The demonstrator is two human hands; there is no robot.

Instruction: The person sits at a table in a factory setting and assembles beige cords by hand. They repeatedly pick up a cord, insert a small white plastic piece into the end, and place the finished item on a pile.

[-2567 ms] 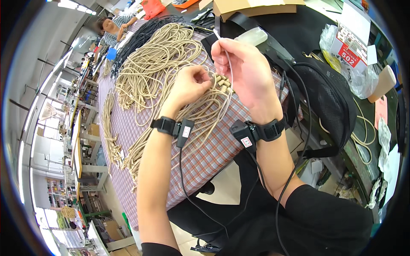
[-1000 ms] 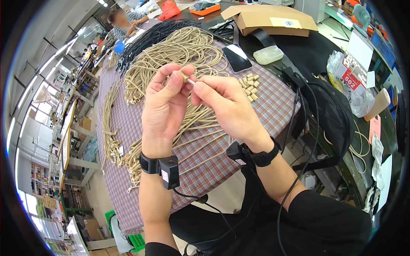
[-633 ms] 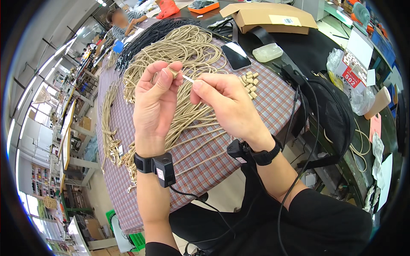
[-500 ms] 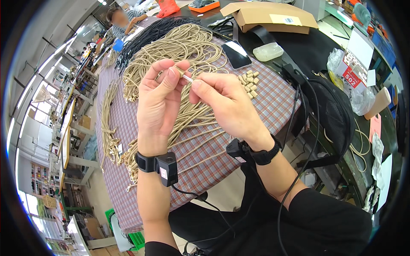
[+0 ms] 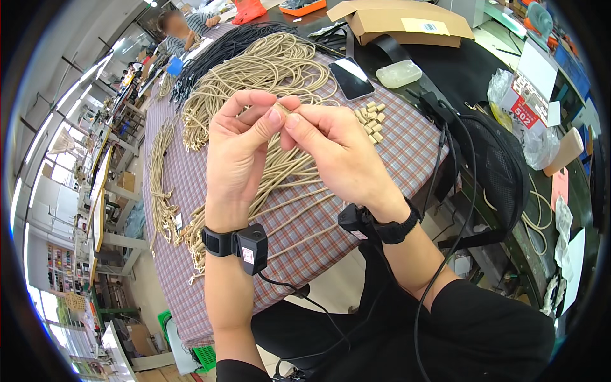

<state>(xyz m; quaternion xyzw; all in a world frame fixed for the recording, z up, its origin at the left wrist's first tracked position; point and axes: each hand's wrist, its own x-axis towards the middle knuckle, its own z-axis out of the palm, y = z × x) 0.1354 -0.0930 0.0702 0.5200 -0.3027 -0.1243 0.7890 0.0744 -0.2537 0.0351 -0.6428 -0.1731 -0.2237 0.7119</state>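
In front of my chest, above the table, both hands meet at the fingertips. My left hand (image 5: 242, 140) is closed in a pinch on a small tan cylinder (image 5: 280, 107), mostly covered by the fingers. My right hand (image 5: 340, 143) pinches right against it, thumb and forefinger pressed together; what they grip is hidden now. Beyond the hands lies a big heap of tan cords (image 5: 254, 70), with strands running toward me under my wrists. Several more small tan cylinders (image 5: 370, 121) sit in a loose pile just right of my right hand.
The table wears a checked cloth (image 5: 407, 137). Black cords (image 5: 210, 60) lie behind the tan heap, and a smaller tan bundle (image 5: 162, 172) at left. A phone (image 5: 351, 79), a translucent lump (image 5: 399, 74) and a cardboard box (image 5: 394, 22) stand farther back. A black bag (image 5: 493, 172) is at right.
My hands have closed together; the thin white piece that showed between my right fingertips and the cylinder is now hidden. At the far left, the other person's arm has moved.
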